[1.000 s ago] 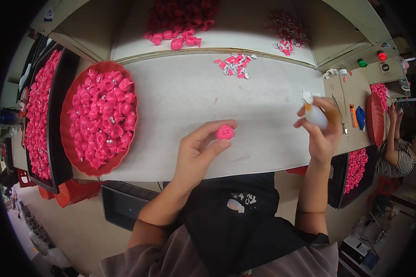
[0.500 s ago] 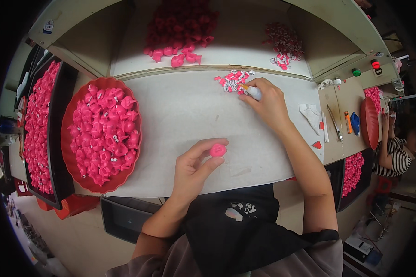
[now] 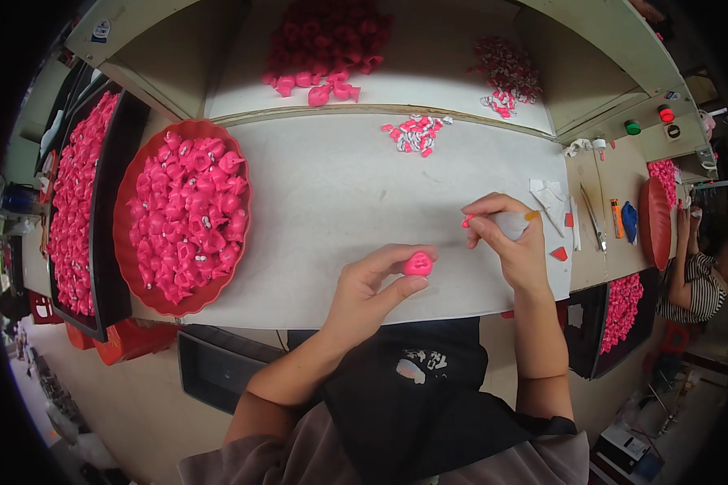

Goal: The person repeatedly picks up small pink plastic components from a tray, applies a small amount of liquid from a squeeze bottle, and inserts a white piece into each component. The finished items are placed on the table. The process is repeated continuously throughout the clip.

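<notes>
My left hand (image 3: 364,293) pinches a rounded pink moulded part (image 3: 418,263) between thumb and fingers, its hollowed face turned up, over the front of the white worktop. To its right, a little farther back, my right hand (image 3: 519,257) holds a small pink piece (image 3: 467,221) at its fingertips. The same hand keeps a whitish squeeze bottle (image 3: 510,225) with a yellow-orange tip tucked in its grip. The two hands are apart. Beyond them lies a small pile of pink and white-silver pieces (image 3: 416,135) near the shelf edge.
At left stand a scalloped red bowl (image 3: 125,267) of pink parts and a black tray (image 3: 112,242) of more. The shelf (image 3: 429,89) behind carries two heaps. Tweezers (image 3: 594,217), an orange tube (image 3: 617,218) and a red dish (image 3: 655,222) lie right, near another person (image 3: 696,283).
My right hand has come back from the small pile toward my left hand, now with a small pink piece. The bottle's tip has turned to the right. My left hand has shifted slightly right.
</notes>
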`<state>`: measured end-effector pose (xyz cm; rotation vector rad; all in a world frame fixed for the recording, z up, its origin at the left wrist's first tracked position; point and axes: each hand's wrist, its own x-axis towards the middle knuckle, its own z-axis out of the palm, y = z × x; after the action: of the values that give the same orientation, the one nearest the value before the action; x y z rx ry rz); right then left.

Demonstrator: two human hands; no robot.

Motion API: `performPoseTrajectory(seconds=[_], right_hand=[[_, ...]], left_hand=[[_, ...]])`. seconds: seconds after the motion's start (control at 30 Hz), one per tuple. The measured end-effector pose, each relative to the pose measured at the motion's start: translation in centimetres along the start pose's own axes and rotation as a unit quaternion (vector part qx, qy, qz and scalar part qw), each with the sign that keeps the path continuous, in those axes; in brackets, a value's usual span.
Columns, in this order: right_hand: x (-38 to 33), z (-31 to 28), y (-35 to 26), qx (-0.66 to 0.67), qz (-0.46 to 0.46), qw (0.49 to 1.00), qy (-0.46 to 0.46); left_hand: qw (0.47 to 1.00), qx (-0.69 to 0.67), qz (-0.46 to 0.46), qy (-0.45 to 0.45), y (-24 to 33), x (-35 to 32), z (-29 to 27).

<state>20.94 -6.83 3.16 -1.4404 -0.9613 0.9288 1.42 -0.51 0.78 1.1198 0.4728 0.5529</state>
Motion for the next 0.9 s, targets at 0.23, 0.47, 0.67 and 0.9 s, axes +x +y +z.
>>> performPoseTrajectory(seconds=[0.23,0.47,0.67,0.9], right_hand=[[-2.8,1.4,1.1,0.146,-0.011,0.988,0.058],[-4.5,0.7,0.6,0.089,-0.131,0.987,0.015],[-4.7,0.1,0.1,-0.054,-0.205,0.977,-0.025],[-4.9,-0.4,-0.1,-0.098,-0.218,0.969,-0.066]], left_hand=[[0.999,-0.027,0.029,0.005,-0.5,-0.2,2.3],[0.999,0.015,-0.006,-0.032,-0.6,-0.3,2.9],[0.997,0.043,-0.002,-0.068,-0.5,-0.2,3.1],[0.994,0.065,0.017,-0.085,-0.6,-0.4,2.9]])
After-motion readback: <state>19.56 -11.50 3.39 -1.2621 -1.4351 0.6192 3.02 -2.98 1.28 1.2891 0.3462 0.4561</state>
